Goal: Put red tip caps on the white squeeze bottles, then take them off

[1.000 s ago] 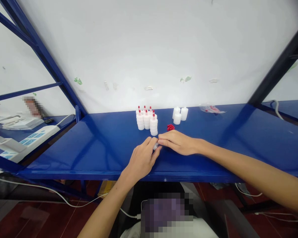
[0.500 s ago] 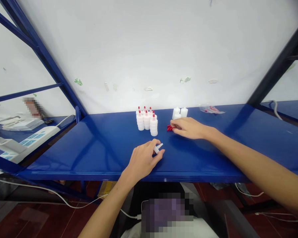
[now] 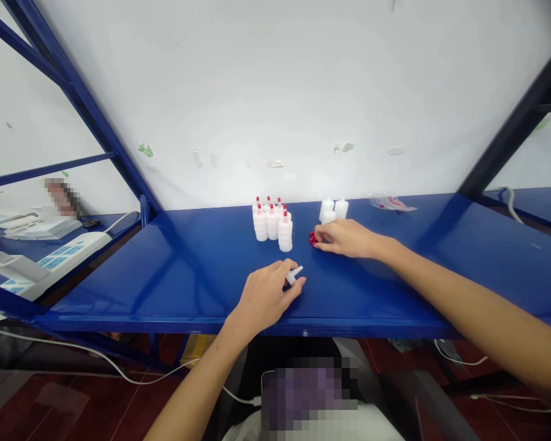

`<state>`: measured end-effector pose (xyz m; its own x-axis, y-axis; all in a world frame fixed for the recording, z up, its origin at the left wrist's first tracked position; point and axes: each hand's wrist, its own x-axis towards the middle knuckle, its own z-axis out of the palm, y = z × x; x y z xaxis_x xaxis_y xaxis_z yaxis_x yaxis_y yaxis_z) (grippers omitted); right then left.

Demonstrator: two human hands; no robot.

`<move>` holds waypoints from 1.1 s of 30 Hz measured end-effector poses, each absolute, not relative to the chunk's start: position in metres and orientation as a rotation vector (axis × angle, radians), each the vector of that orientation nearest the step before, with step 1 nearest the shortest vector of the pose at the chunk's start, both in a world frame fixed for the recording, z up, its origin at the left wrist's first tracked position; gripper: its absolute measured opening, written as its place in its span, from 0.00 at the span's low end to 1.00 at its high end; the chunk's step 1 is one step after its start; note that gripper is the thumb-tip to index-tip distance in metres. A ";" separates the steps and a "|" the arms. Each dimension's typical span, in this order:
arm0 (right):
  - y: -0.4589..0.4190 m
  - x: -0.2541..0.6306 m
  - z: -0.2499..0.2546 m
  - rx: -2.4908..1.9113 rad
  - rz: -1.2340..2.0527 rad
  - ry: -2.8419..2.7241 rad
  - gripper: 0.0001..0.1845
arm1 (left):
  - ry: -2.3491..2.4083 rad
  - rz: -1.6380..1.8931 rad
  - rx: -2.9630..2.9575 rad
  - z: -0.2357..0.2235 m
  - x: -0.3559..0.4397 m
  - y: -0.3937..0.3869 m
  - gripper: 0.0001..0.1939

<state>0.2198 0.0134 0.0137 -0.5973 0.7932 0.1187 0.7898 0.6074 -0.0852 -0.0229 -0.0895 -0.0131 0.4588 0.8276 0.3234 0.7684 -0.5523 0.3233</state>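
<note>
My left hand (image 3: 266,293) rests on the blue shelf (image 3: 188,269), its fingers closed round a small white bottle (image 3: 294,274) whose nozzle tip pokes out to the right. My right hand (image 3: 344,237) reaches further back, fingertips pinched at a small heap of red caps (image 3: 312,238). Just left of the heap stands a tight group of several white bottles with red caps (image 3: 272,222). Behind my right hand stand uncapped white bottles (image 3: 333,209).
A clear plastic bag with red bits (image 3: 390,201) lies at the back right near the white wall. A white power strip (image 3: 50,257) and papers sit on the neighbouring shelf to the left. Blue and black frame struts slant up on both sides.
My right hand left the bottle in my left hand and moved back to the red caps, where its fingers have now pinched in. My left hand has stayed put with the bottle.
</note>
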 end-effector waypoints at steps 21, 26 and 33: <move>-0.011 0.197 0.019 -0.868 0.342 -2.131 0.14 | 1.430 0.934 2.205 -0.011 -0.025 -0.088 0.26; 0.030 0.238 0.029 -1.356 -0.032 -1.847 0.10 | 1.504 0.991 2.107 0.005 -0.025 -0.061 0.24; 0.051 0.249 0.026 -1.579 -0.072 -1.927 0.12 | 1.877 0.987 2.180 0.026 -0.011 -0.018 0.25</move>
<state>0.2486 0.0509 0.0260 -0.0757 0.8626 0.5001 0.8975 0.2774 -0.3427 -0.0108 -0.0178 0.0261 0.0298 0.9149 0.4026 0.8502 -0.2350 0.4712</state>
